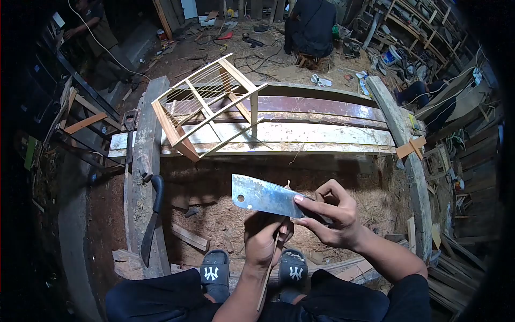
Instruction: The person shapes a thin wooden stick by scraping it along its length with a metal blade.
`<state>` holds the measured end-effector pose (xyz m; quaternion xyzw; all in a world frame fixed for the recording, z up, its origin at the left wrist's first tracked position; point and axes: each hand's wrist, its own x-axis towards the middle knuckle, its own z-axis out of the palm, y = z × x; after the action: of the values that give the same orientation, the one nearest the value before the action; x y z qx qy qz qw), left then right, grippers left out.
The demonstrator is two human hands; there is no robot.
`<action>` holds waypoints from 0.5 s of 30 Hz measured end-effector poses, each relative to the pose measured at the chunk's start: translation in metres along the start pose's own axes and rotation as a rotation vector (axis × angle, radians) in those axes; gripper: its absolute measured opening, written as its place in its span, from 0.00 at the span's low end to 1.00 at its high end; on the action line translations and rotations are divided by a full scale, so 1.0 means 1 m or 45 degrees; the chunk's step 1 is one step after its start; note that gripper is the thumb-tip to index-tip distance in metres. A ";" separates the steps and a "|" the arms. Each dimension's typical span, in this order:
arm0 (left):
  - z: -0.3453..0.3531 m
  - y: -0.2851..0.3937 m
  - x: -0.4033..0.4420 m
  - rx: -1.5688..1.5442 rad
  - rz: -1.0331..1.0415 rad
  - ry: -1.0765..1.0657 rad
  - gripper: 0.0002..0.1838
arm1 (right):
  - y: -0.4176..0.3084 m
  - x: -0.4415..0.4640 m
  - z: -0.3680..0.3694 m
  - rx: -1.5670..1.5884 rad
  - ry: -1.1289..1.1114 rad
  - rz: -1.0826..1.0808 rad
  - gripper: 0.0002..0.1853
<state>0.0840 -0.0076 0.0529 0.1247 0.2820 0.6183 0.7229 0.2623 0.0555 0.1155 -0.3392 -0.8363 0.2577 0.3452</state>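
Note:
In the centre of the head view, my right hand (338, 217) holds a cleaver (263, 194), its thumb and fingers closed near the handle end of the blade. The wide grey blade points left and has a round hole near its far corner. Just below it, my left hand (261, 244) is closed around a thin wooden strip (265, 287), which slants down toward my lap. The strip's upper tip (288, 184) pokes out above the blade. Where blade and strip cross is partly hidden by the blade.
A slatted wooden frame (206, 110) rests tilted on the plank bench (322, 137). A curved black-handled knife (155, 201) lies on the left beam (145, 145). Wood pieces (411, 147) sit on the right beam. Shavings cover the ground, and other people (314, 27) are farther back.

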 end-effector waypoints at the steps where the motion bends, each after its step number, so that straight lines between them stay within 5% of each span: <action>1: 0.000 0.001 0.000 -0.023 0.002 -0.054 0.27 | -0.001 0.001 0.000 -0.017 -0.001 -0.017 0.28; 9: 0.008 0.007 -0.001 -0.194 -0.073 -0.021 0.34 | -0.005 0.000 0.000 -0.086 -0.040 -0.035 0.28; 13: 0.016 0.012 0.000 -0.062 0.002 -0.015 0.04 | 0.004 0.000 0.002 -0.125 0.051 0.010 0.27; 15: 0.020 0.011 -0.004 -0.182 -0.006 -0.026 0.08 | 0.007 -0.001 -0.003 -0.119 0.051 -0.044 0.28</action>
<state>0.0861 -0.0056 0.0754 0.0785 0.2302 0.6340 0.7341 0.2676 0.0599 0.1126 -0.3455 -0.8460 0.2055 0.3503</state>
